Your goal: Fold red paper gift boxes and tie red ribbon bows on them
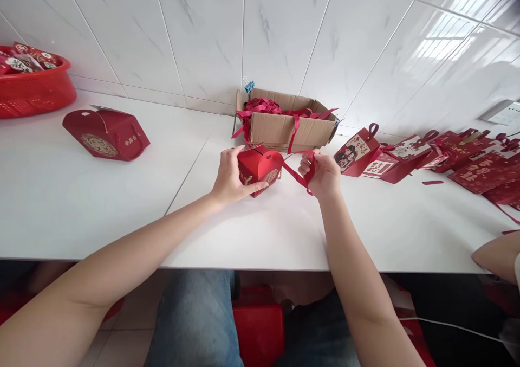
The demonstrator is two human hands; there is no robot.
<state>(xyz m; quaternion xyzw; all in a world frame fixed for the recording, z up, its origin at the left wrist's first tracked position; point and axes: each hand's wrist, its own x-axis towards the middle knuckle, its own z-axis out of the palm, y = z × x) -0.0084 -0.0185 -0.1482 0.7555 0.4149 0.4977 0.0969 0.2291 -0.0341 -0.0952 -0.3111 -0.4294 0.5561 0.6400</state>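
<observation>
A small red gift box (260, 163) with gold print sits on the white table in front of me. My left hand (233, 178) grips it from the left, the thumb across its front and the fingers behind. My right hand (320, 173), just right of the box, is closed on a red ribbon (298, 178). The ribbon runs from the box's upper right side to my fingers and forms a loop there. Close behind the box stands an open cardboard box (290, 129) with more red ribbons (264, 105) in it, some hanging over its front edge.
Another red gift box (108, 134) lies to the left, near a red plastic basket (36, 90) of packets. Several decorated red boxes (379, 163) line the right side by the tiled wall. Another person's arm (498, 256) rests at the right table edge.
</observation>
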